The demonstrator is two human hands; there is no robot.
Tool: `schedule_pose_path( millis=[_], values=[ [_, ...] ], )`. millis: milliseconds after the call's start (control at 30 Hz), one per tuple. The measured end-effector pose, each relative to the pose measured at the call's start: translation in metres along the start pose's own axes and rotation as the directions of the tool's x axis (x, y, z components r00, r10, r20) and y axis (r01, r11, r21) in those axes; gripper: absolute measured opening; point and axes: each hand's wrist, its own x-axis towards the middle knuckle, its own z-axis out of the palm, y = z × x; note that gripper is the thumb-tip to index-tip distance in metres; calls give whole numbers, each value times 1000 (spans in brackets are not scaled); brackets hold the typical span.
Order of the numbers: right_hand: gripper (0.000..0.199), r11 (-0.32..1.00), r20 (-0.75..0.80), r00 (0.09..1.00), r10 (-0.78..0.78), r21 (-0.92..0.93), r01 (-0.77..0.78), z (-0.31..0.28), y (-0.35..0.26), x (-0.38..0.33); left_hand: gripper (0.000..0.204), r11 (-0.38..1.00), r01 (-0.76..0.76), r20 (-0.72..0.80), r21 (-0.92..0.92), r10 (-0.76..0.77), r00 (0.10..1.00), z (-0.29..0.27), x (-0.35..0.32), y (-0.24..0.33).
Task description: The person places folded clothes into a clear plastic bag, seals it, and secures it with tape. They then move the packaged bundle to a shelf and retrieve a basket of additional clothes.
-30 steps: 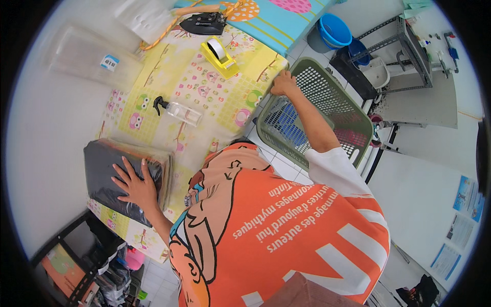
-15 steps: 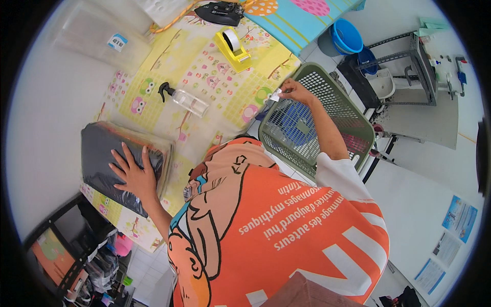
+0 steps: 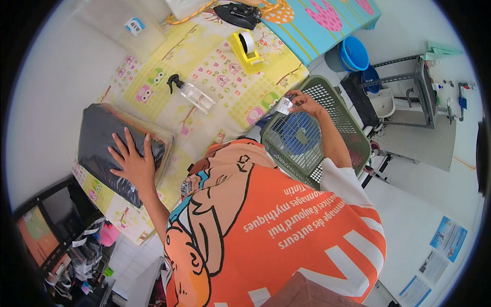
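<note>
My left hand (image 3: pixel 135 162) lies flat with spread fingers on a stack of folded dark cloth in clear plastic (image 3: pixel 102 135), at the left of the table. Lighter, reddish layers show along the stack's right side. Between the fingertips of my right hand (image 3: pixel 308 105) is a small white printed label (image 3: pixel 283 106). That hand is over the near-left rim of a green perforated laundry basket (image 3: pixel 353 130), which stands beside the table. A blue round slotted piece shows through or inside the basket; I cannot tell which.
A clear spray bottle (image 3: pixel 197 97) with a black trigger lies mid-table. Beyond it stand a yellow tape dispenser (image 3: pixel 250 59) and a black iron (image 3: pixel 238 16). A clear plastic bin (image 3: pixel 110 23) is at the far left. Blue buckets (image 3: pixel 354 52) stand past the basket.
The label in my right hand has turned so its printed face shows more, and the hand sits slightly lower. My left hand stays flat on the stack. The whole view has shifted a little.
</note>
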Motion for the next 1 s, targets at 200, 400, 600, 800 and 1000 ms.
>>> schedule_pose_path(
  millis=[200, 400, 600, 800, 1000],
  values=[
    [51, 889, 150, 984, 95, -458, -16, -13, 8, 10, 69, 1000, -2, -11, 2, 2, 1000, 0, 1, 2],
    [62, 576, 234, 956, 176, -812, 93, -12, -11, 21, 69, 1000, 4, -8, -23, -4, 1000, -1, 1, 1],
    [35, 290, -45, 995, 84, -955, -67, 27, -122, 3, 67, 958, -19, -66, -287, 0, 998, -17, -3, 18],
    [11, 554, 490, 785, -379, -560, 616, 110, -249, -11, 83, 392, -469, -131, -792, 641, 757, -61, -8, 85],
    [15, 413, 647, 684, -338, -551, 725, 176, -340, -17, 56, 455, -319, 54, -832, 637, 769, -71, -13, 72]
  ],
)
